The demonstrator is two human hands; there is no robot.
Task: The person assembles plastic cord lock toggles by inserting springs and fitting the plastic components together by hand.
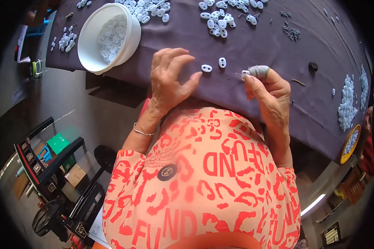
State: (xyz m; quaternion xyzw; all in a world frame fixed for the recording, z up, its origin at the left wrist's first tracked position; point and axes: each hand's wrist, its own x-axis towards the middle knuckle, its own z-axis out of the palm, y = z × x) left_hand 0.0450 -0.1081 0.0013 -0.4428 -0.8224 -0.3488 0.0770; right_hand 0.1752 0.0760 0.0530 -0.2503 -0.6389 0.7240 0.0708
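Note:
My right hand (269,89) pinches a small white plastic piece (244,73) between thumb and index finger. A thin screw-like pin (238,74) sticks out from its left side. Grey tape (258,71) wraps the index finger. Over the table's near edge, my left hand (170,79) is open and holds nothing, its thumb and fingers apart. Just right of its thumb lies a white oval piece with two dark holes (206,68). A second two-hole piece (222,62) stands between the hands, apart from both.
A white tub (133,37) of white pieces stands at the far left. Loose two-hole pieces (222,23) and dark screws (293,33) lie at the back. On the right are a dark lump (313,66), a small stick (298,82), pale small parts (346,106) and a yellow-rimmed bowl (343,157).

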